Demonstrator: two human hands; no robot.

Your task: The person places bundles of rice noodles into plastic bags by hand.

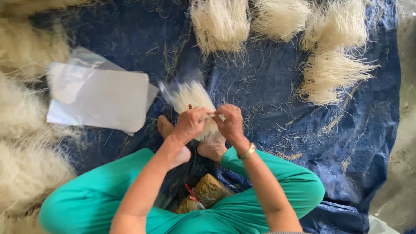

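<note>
Blue tarpaulin (268, 143): ground sheet filling most of the frame, strewn with loose strands.

Heaped pale noodles (21, 143): large mass along the left edge.

Clear plastic bags (102, 97): flat stack, left of centre, well apart from the hands.

Noodle bundles (331, 71): several separate tufts across the top and upper right, out of reach of both hands.

Bagged noodle bundle (193, 102): centre of frame, in a clear sleeve, long axis running from the hands up and slightly left. Its near end lies between the two hands; its far end fans out above them.

Left hand (190, 123): fingers closed around the bundle's near end, from the left.

Right hand (230, 121): fingers pinched together on the same end, from the right, touching the left hand; gold wristwatch (248, 151) below it. Both hands are equally near.

Packed brown bundle (208, 190): lower centre, between the green-clad legs.
</note>
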